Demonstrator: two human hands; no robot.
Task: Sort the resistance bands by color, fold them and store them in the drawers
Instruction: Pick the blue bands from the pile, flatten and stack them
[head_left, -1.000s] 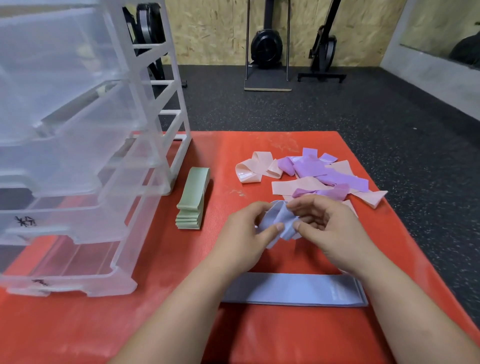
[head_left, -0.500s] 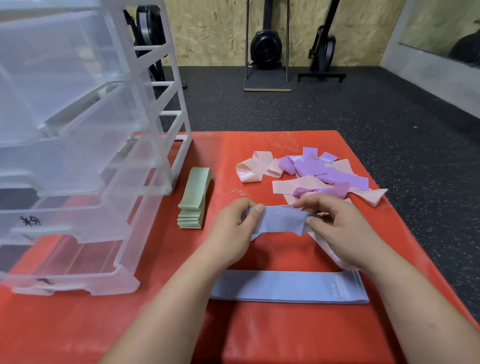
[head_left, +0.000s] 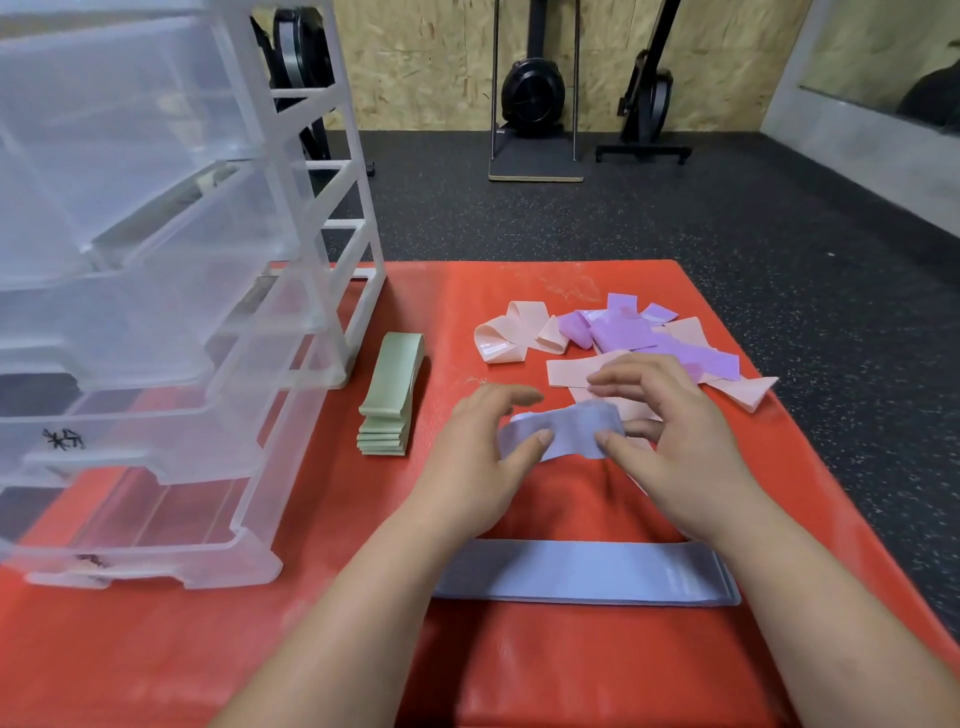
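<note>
Two hands share one blue band (head_left: 563, 431) here, holding it just above the red mat (head_left: 156, 649). The left hand (head_left: 483, 447) pinches its left end between thumb and fingers, and the right hand (head_left: 670, 436) pinches the right end the same way, with its other fingers loosely spread over the top. The band sags a little in the middle.

Closer to the person, a second blue band (head_left: 587, 574) lies flat and stretched out on the mat, partly under the forearms. A neat green stack (head_left: 389, 400) sits to the left, just beside the clear drawers (head_left: 156, 332) (several are pulled out, and I can't read the black scribbles on the fronts). Behind the hands is the unsorted pile, with pink bands (head_left: 511, 338) and purple bands (head_left: 623, 332) overlapping each other. The right hand's fingers hover right over the near edge of that pile.
</note>
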